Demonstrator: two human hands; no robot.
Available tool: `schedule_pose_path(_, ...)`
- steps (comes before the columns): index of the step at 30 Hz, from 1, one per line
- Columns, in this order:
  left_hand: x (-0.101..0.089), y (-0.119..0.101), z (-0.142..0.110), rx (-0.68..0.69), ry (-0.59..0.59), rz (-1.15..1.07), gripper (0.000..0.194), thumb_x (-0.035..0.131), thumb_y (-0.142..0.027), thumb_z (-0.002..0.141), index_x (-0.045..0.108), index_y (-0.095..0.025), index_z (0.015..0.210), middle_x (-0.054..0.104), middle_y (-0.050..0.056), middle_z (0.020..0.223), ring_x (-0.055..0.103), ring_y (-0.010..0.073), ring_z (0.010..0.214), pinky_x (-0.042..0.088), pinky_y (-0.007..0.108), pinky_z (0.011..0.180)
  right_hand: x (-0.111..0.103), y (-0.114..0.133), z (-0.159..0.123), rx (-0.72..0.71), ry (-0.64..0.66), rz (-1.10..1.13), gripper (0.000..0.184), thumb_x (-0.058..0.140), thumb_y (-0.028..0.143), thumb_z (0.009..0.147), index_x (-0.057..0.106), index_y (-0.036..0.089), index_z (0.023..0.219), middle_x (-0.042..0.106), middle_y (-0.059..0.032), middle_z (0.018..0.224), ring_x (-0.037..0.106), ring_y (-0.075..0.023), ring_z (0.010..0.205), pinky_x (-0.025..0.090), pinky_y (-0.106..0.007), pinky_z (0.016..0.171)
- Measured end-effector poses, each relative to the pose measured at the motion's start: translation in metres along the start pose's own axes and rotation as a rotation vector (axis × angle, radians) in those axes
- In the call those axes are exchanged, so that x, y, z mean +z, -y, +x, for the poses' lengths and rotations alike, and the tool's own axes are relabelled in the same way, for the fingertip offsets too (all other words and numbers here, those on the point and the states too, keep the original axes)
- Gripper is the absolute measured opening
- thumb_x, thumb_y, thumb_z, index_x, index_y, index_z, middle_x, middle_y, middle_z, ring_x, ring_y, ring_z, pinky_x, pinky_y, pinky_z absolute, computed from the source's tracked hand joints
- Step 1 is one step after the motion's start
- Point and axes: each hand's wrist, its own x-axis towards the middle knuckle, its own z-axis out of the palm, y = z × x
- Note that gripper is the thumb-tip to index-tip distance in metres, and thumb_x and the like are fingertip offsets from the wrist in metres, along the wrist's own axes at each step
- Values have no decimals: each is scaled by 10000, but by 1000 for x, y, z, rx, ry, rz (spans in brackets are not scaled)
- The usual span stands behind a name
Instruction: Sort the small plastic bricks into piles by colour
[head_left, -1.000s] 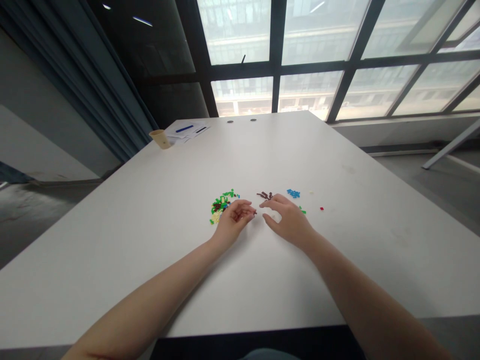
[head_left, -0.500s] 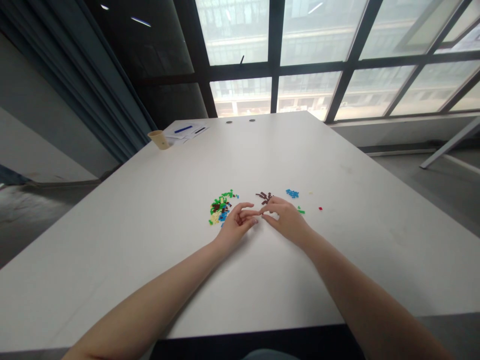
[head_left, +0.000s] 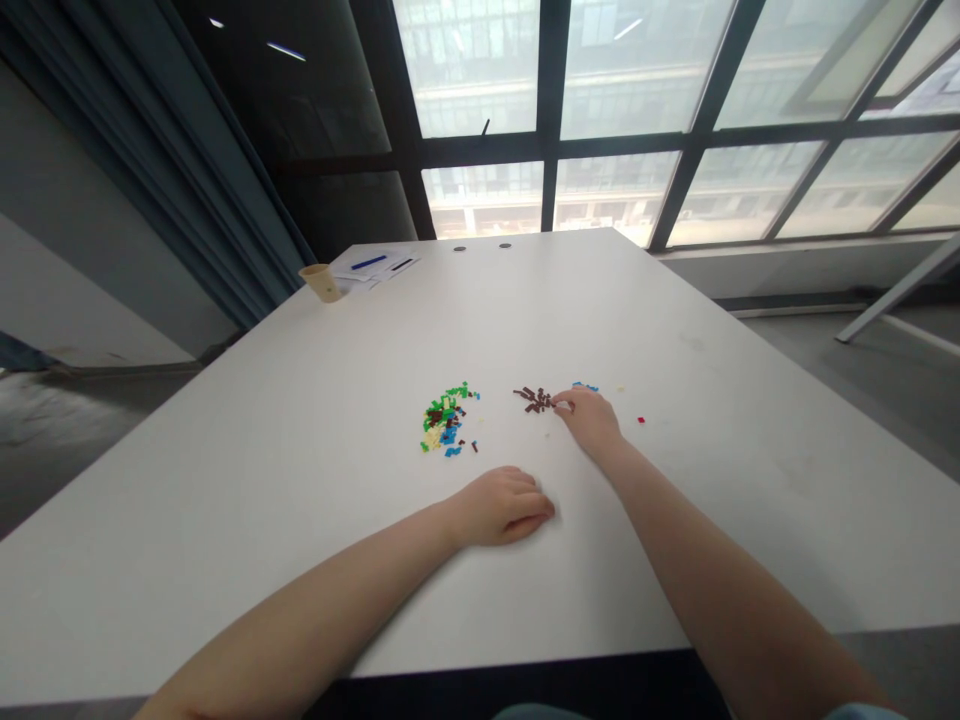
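A mixed heap of small green, yellow, blue and brown plastic bricks (head_left: 442,421) lies on the white table (head_left: 225,480). To its right is a loose cluster of dark brown bricks (head_left: 534,400). My right hand (head_left: 590,421) reaches that cluster, its fingertips pinched together at the cluster's right edge; whether they hold a brick is hidden. Just behind those fingers sit a few blue bricks (head_left: 585,386), partly covered by the hand. My left hand (head_left: 504,507) rests on the table nearer me, fingers curled, below the heap and touching no bricks.
A single red brick (head_left: 641,420) and a tiny pale brick (head_left: 620,388) lie right of my right hand. A paper cup (head_left: 323,282) and papers with a blue pen (head_left: 367,263) stand at the far end of the table. Large windows and a dark curtain surround it.
My left hand has pulled back toward me, away from the mixed heap. My right hand has moved forward and left onto the edge of the brown bricks, which now lie more bunched.
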Motion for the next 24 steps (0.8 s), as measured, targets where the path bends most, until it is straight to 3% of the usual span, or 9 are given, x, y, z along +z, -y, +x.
schedule_pose_path(3, -1, 3, -1, -4, -16, 3, 233, 380, -245, 862, 609, -203, 878, 596, 76, 653, 553, 164, 636, 407, 286, 648, -2, -1, 0, 25, -7, -21, 219, 562, 265, 792, 666, 254, 985, 625, -31, 914, 547, -154, 807, 373, -274, 719)
schedule_pose_path(6, -1, 4, 0, -16, -11, 34, 233, 377, -235, 860, 606, -200, 882, 597, 74, 654, 553, 160, 639, 396, 286, 644, -4, -1, -3, 49, -3, -58, 173, 545, 269, 806, 683, 230, 903, 630, -44, 944, 555, -164, 831, 375, -283, 724)
schedule_pose_path(10, -2, 4, 1, -90, -71, 91, 212, 400, -230, 843, 609, -204, 868, 606, 59, 648, 560, 148, 639, 380, 288, 665, -5, 3, -5, 2, 26, -75, 193, 509, 261, 833, 692, 233, 886, 638, -52, 937, 562, -163, 838, 380, -280, 722)
schedule_pose_path(13, -10, 10, -2, -252, -256, 210, 203, 417, -222, 833, 617, -193, 858, 602, 46, 627, 550, 148, 616, 368, 294, 661, -5, 6, -7, -37, 17, -83, 219, 483, 261, 844, 692, 231, 902, 645, -56, 923, 561, -157, 836, 379, -271, 718)
schedule_pose_path(17, -36, 38, -15, -585, -519, 412, 218, 443, -248, 823, 644, -199, 891, 634, 65, 734, 551, 192, 704, 371, 324, 697, -12, 13, -15, -66, -7, -43, 243, 454, 265, 840, 689, 205, 865, 649, -57, 898, 560, -155, 806, 376, -266, 711)
schedule_pose_path(21, -57, 68, -32, -824, -481, 503, 279, 416, -245, 836, 688, -220, 896, 626, 95, 932, 531, 250, 864, 353, 355, 706, -21, 31, -31, -244, 152, 65, 248, 453, 271, 831, 682, 179, 817, 648, -50, 804, 547, -138, 725, 373, -250, 667)
schedule_pose_path(24, -58, 77, -37, -879, -410, 479, 261, 454, -237, 825, 702, -267, 902, 608, 82, 1003, 502, 274, 930, 322, 384, 737, -23, 46, -44, -418, 319, 99, 242, 469, 278, 825, 684, 175, 783, 643, -44, 742, 529, -129, 668, 360, -243, 628)
